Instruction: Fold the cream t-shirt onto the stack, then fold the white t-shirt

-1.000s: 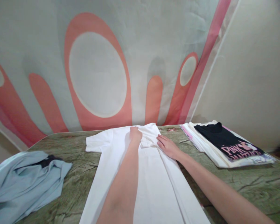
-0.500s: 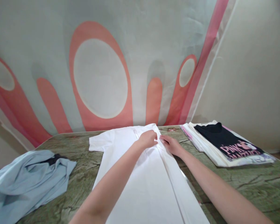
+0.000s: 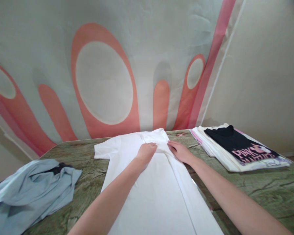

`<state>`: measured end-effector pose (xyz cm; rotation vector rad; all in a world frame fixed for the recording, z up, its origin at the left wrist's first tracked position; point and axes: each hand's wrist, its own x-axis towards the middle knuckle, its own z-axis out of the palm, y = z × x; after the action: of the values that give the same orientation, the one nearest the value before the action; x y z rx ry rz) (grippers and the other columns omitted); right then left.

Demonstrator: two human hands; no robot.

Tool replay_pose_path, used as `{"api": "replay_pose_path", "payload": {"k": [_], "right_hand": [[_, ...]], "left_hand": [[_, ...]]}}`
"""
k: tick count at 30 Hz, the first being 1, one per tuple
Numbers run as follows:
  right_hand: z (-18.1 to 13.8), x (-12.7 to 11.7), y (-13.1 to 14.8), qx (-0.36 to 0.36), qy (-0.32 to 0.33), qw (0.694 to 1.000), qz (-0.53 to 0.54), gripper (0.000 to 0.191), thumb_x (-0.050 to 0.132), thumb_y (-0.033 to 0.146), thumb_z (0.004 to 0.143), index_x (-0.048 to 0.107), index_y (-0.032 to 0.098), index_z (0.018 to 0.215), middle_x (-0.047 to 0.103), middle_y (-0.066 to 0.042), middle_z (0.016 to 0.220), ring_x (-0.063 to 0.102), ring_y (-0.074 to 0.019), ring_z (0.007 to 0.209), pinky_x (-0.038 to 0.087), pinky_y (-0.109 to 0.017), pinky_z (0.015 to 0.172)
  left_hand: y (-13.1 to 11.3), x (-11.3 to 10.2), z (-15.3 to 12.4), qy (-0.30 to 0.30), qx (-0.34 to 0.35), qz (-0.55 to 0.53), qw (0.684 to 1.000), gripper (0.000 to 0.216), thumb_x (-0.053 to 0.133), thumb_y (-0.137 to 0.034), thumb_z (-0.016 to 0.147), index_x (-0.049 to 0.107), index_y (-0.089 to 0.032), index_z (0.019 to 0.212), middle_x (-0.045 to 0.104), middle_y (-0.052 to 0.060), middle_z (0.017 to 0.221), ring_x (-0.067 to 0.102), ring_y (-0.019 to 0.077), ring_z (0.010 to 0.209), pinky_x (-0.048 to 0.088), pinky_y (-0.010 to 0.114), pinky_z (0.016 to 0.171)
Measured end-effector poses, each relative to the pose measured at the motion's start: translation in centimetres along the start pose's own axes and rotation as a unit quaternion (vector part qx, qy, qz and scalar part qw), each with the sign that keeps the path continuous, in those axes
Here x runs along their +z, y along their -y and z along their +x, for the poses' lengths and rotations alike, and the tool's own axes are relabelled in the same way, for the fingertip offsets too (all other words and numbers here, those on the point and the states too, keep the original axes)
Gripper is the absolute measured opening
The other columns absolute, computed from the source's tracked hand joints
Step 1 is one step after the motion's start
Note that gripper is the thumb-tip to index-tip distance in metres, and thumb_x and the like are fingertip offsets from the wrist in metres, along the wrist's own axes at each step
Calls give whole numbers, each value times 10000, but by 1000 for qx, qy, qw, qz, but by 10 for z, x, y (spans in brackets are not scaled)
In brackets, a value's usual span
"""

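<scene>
A white T-shirt lies lengthwise on the table, its left sleeve spread out and its right side folded inward in a long strip. My left hand is on the upper chest of the shirt, its fingers closed together on the cloth; their tips are partly hidden. Small creases run across the fabric by those fingers. At the folded right edge, near the shoulder, my right hand rests with its fingers stretched out and the thumb apart.
On the right is a stack of folded shirts, topped by a black shirt with pink lettering. A crumpled light blue garment lies at the left. Behind the wood-patterned table hangs a printed backdrop.
My left hand has moved left and slightly nearer across the shirt's chest, away from my right hand. The right hand stays at the folded edge.
</scene>
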<state>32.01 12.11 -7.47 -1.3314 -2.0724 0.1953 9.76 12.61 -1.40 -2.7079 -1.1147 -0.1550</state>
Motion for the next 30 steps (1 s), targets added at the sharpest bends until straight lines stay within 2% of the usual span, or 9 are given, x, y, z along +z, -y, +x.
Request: {"api": "replay_pose_path", "payload": {"k": [3, 7, 10, 12, 15, 20, 25, 30], "right_hand": [[0, 0, 0, -7, 6, 1000, -16, 329, 419, 236, 885, 618, 152, 1133, 576, -113, 1228, 512, -215, 1147, 367, -377, 1010], [0, 1, -1, -13, 11, 1000, -19, 331, 424, 205, 877, 610, 153, 1146, 569, -110, 1238, 503, -213, 1160, 361, -381, 1019], [0, 2, -2, -13, 6, 1000, -6, 326, 430, 202, 872, 616, 165, 1138, 572, -106, 1235, 502, -218, 1161, 364, -398, 1016], [-1, 3, -3, -15, -2, 1000, -1, 324, 426, 214, 876, 621, 157, 1128, 576, -117, 1226, 506, -219, 1156, 367, -398, 1012], [-1, 4, -4, -17, -7, 1000, -1, 314, 426, 217, 874, 628, 164, 1108, 582, -114, 1217, 513, -212, 1146, 376, -387, 1000], [1, 2, -5, -21, 1, 1000, 14, 305, 429, 172, 848, 644, 203, 1062, 596, -78, 1199, 518, -195, 1140, 375, -379, 993], [2, 1, -6, -12, 6, 1000, 0, 313, 436, 199, 845, 639, 174, 1081, 592, -97, 1205, 517, -188, 1140, 366, -355, 995], [1, -2, -3, -10, 9, 1000, -3, 325, 424, 216, 849, 642, 164, 1085, 590, -103, 1210, 514, -189, 1146, 364, -348, 996]], "left_hand": [[1, -1, 0, -4, 4, 10, 1000, 231, 440, -65, 859, 620, -141, 982, 634, 112, 1048, 575, 197, 1017, 402, 326, 919], [-4, 0, -1, 30, -9, 26, 999, 203, 452, -44, 836, 640, -118, 850, 664, 119, 868, 631, 217, 840, 463, 331, 782], [-9, -3, -4, 30, -9, 31, 999, 204, 444, -38, 833, 633, -110, 854, 654, 126, 882, 628, 226, 833, 464, 336, 750], [-13, -8, -7, 7, 17, 30, 999, 208, 441, -50, 843, 618, -122, 925, 639, 115, 954, 604, 219, 909, 437, 345, 818], [-23, -15, -8, -38, 100, 9, 994, 194, 448, -124, 877, 582, -156, 1013, 616, 83, 1008, 561, 201, 980, 388, 342, 886], [-44, -17, -5, -24, 213, -4, 977, 151, 449, -174, 894, 596, -159, 860, 614, 62, 893, 559, 194, 888, 386, 331, 826], [-49, -14, -3, -32, 236, 4, 971, 143, 457, -152, 884, 589, -149, 830, 611, 66, 876, 556, 198, 868, 383, 333, 812], [-48, -11, -5, -32, 221, 3, 975, 103, 467, -134, 873, 559, -148, 830, 619, 71, 882, 575, 191, 839, 386, 330, 821]]}}
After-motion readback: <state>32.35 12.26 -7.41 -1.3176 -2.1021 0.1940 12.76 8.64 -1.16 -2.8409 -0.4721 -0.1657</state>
